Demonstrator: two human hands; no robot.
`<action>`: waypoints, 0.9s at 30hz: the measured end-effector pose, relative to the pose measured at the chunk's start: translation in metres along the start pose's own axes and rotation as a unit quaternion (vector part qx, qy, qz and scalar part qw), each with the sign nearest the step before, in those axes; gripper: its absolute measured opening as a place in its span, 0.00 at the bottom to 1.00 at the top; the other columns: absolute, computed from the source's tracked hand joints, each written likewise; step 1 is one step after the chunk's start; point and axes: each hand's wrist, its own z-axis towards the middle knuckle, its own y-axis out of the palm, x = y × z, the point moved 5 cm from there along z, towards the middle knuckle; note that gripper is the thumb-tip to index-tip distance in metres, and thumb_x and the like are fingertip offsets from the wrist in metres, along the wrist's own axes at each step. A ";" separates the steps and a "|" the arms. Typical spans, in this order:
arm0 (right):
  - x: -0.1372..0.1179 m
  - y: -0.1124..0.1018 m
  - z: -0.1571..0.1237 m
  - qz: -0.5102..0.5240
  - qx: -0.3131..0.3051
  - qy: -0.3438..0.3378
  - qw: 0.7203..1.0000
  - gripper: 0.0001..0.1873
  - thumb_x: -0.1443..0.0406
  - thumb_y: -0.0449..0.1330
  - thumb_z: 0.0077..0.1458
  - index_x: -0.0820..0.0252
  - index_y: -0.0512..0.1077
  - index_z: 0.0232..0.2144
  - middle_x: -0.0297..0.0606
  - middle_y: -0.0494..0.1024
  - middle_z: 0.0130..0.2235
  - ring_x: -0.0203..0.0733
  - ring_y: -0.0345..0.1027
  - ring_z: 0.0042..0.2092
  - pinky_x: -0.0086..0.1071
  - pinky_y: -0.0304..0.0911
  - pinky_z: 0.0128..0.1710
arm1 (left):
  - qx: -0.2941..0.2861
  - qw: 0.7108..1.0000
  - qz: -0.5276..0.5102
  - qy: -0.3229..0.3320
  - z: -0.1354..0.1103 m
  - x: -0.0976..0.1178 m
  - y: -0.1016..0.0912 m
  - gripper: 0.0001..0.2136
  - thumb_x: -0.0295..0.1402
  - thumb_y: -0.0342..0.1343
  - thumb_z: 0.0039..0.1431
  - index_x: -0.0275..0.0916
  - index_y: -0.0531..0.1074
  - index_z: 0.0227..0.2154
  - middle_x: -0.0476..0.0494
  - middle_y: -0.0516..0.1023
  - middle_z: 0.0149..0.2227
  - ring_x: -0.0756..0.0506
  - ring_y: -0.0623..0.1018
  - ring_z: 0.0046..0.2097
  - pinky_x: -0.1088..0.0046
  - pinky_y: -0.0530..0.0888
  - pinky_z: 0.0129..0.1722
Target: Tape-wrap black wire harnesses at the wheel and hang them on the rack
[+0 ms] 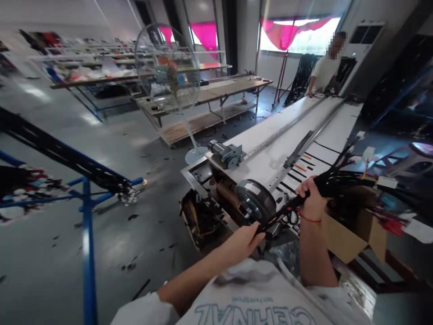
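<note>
A black wire harness (286, 209) stretches between my two hands in front of my body. My right hand (311, 198), with a red cord at the wrist, is wrapped round the thick part of the bundle. To the right of it, loose wire ends with white connectors (386, 182) fan out. My left hand (249, 237) is closed on the thinner end at lower left. Just beyond the harness sits a round black tape-like reel (256, 199) at the near end of a long white worktable (267, 131). Its lower edge is partly hidden.
A motor (225, 153) is mounted on the table's near left corner. An open cardboard box (348, 234) stands at my right. On the left is a blue rack (87, 243) hung with black harnesses. Past a standing fan (167, 67) are more tables. A person (326, 70) stands at the far end.
</note>
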 end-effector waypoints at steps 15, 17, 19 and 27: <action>-0.035 0.000 -0.037 0.037 -0.065 0.045 0.996 0.18 0.61 0.71 0.44 0.54 0.65 0.31 0.24 0.60 0.22 0.29 0.53 0.21 0.26 0.57 0.22 | -0.238 0.967 -0.087 -0.028 0.013 0.014 0.008 0.30 0.64 0.47 0.55 0.38 0.65 0.36 0.58 0.58 0.21 0.55 0.54 0.19 0.78 0.54 0.18; -0.047 0.025 -0.054 0.039 -0.112 0.061 0.991 0.18 0.58 0.70 0.44 0.53 0.66 0.33 0.26 0.62 0.24 0.31 0.54 0.23 0.27 0.57 0.21 | -0.239 0.962 -0.128 0.008 0.023 0.030 0.019 0.29 0.64 0.48 0.55 0.38 0.64 0.36 0.60 0.55 0.21 0.56 0.51 0.18 0.79 0.50 0.17; -0.064 0.044 -0.065 0.049 -0.130 0.041 0.989 0.18 0.55 0.69 0.44 0.53 0.66 0.32 0.25 0.59 0.23 0.30 0.49 0.21 0.26 0.52 0.18 | -0.250 0.959 -0.132 0.033 0.020 0.043 0.029 0.28 0.63 0.49 0.57 0.37 0.64 0.34 0.60 0.54 0.21 0.57 0.50 0.19 0.79 0.48 0.17; -0.078 0.089 -0.086 0.036 -0.122 0.019 0.992 0.24 0.50 0.64 0.54 0.53 0.55 0.24 0.22 0.46 0.18 0.28 0.36 0.17 0.24 0.42 0.15 | -0.135 0.986 -0.086 0.055 -0.031 0.069 0.015 0.29 0.63 0.43 0.59 0.37 0.64 0.28 0.53 0.61 0.22 0.54 0.58 0.22 0.77 0.54 0.20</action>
